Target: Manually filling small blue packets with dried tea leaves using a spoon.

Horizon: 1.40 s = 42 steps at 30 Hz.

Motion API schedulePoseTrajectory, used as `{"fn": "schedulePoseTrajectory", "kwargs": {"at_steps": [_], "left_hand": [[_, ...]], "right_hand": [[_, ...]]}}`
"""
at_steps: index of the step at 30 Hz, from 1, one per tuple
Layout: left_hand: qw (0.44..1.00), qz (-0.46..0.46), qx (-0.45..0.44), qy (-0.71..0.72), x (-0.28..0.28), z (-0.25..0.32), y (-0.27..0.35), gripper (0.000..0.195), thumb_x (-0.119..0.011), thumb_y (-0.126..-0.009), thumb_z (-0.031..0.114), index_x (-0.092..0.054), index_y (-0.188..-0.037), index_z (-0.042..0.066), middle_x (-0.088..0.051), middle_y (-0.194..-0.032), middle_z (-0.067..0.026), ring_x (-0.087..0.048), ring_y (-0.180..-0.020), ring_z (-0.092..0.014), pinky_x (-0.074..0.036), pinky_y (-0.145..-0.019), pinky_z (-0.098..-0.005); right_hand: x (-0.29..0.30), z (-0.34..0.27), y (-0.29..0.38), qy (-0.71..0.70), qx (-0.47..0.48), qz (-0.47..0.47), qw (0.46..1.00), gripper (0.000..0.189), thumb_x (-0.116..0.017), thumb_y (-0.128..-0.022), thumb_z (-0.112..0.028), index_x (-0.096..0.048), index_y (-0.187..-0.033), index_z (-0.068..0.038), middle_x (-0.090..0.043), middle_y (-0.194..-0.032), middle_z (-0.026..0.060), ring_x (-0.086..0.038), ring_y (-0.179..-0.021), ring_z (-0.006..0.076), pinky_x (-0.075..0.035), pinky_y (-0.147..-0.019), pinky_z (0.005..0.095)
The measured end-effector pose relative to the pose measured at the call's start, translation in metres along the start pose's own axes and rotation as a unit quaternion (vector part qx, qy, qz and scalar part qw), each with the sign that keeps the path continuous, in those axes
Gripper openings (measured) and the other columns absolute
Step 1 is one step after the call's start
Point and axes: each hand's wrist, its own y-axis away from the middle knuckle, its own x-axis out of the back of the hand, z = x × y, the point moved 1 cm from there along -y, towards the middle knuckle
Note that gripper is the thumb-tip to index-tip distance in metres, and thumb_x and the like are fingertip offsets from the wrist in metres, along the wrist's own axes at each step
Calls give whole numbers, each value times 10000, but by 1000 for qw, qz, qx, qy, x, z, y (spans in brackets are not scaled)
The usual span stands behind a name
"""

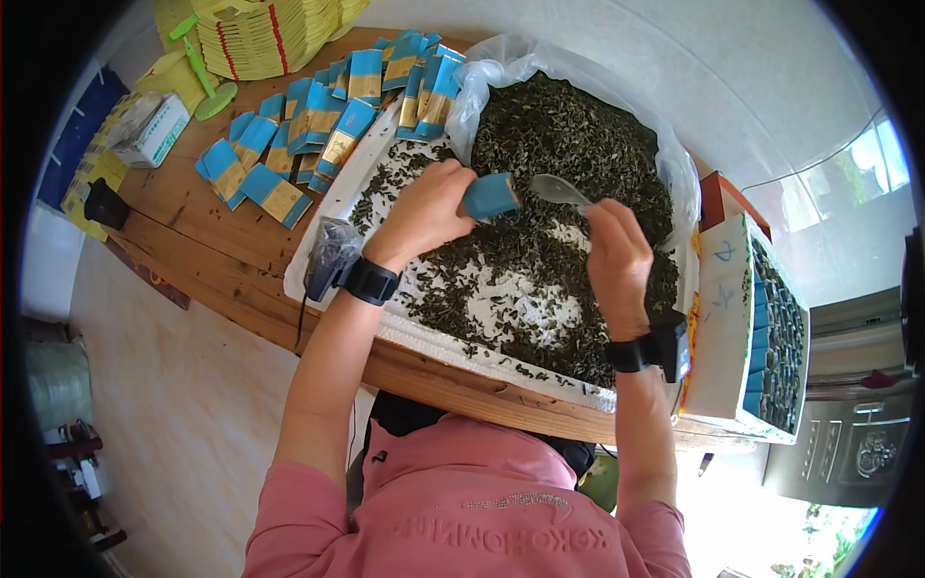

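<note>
My left hand (426,209) grips a small blue packet (488,196) over a white foam tray (394,326). The packet tilts, with one end towards the right. In my right hand (620,242) is a clear plastic spoon (558,189), its bowl just right of the packet and apart from it. Whether the spoon carries anything is hard to tell. Dark dried leaves (571,137), which look like tea, are heaped behind both hands in a clear plastic bag (683,209). Loose leaves (491,318) lie scattered over the tray bottom.
Several blue-and-gold packets (278,195) lie on the wooden table (217,238) at left. Upright blue packets fill a white foam box (715,318) at right. Further left are a green plastic stand (215,101), a small carton (153,134), a black cup (105,205) and stacked yellow sheets (249,40).
</note>
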Motion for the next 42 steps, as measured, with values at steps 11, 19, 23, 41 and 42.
{"fn": "schedulePoseTrajectory", "kwargs": {"at_steps": [11,19,23,41,42], "left_hand": [[960,-83,26,-266,-5,-21,-12,186,-677,-675,25,-592,-839,0,-581,-946,-132,-575,-983,-328,-496,-844,-428],[976,-86,30,-197,-7,-4,-10,172,-671,-682,24,-639,-851,18,-612,-969,-114,-597,-981,-305,-528,-802,-423],[977,-83,43,-189,-7,3,-8,193,-680,-674,34,-624,-858,12,-607,-968,-117,-594,-983,-312,-528,-819,-425],[984,50,39,166,-26,13,-4,588,-812,-727,163,-545,-1224,-1,-584,-1064,-106,-598,-885,-239,-489,-774,-339],[980,45,54,185,-23,14,-3,592,-809,-733,163,-539,-1233,1,-580,-1068,-100,-590,-880,-229,-487,-773,-338]], "right_hand": [[-32,32,35,25,-85,-41,995,121,-575,-840,71,-634,-927,11,-623,-903,168,-629,-791,371,-516,-678,415],[-58,28,29,-137,-246,-51,958,83,-627,-866,3,-676,-931,17,-666,-840,150,-635,-692,311,-501,-606,387],[-50,17,21,-163,-267,-54,948,78,-625,-874,0,-680,-923,25,-667,-825,141,-636,-676,274,-498,-600,363],[4,-38,-43,42,173,-114,977,237,-616,-698,84,-618,-929,30,-606,-959,142,-617,-878,319,-492,-776,411],[6,-36,-46,35,175,-94,980,233,-618,-698,85,-619,-926,32,-607,-957,139,-618,-881,315,-491,-771,408]]}}
